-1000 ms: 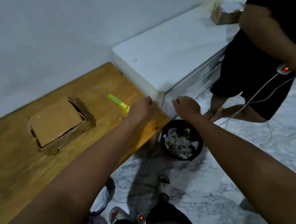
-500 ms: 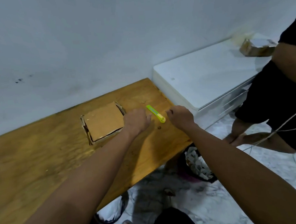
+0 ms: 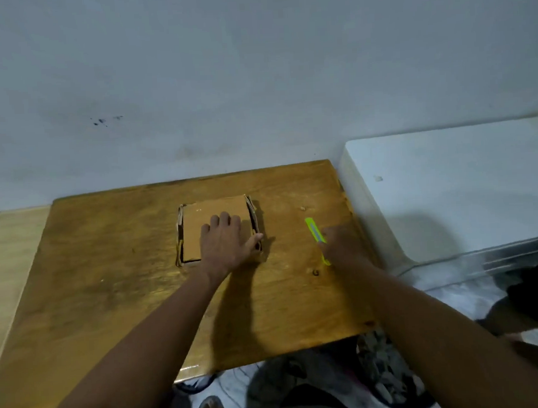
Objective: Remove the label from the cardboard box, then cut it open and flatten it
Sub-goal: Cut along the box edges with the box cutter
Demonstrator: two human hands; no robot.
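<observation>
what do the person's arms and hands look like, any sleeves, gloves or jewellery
Both forearms are bare right up to the frame edge: no sleeves in view. The left hand and right hand wear no gloves. No rings, watch, bracelet, cables or markings are visible, though the picture is soft.

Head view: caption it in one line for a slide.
Left hand flat on the cardboard box while the right hand reaches the yellow-green cutter on the wooden table.

Plain room in a home, wooden table (image 3: pixel 110 290) against bare wall (image 3: pixel 255 79), white drawer cabinet (image 3: pixel 447 188), marble floor (image 3: pixel 453 300)
</observation>
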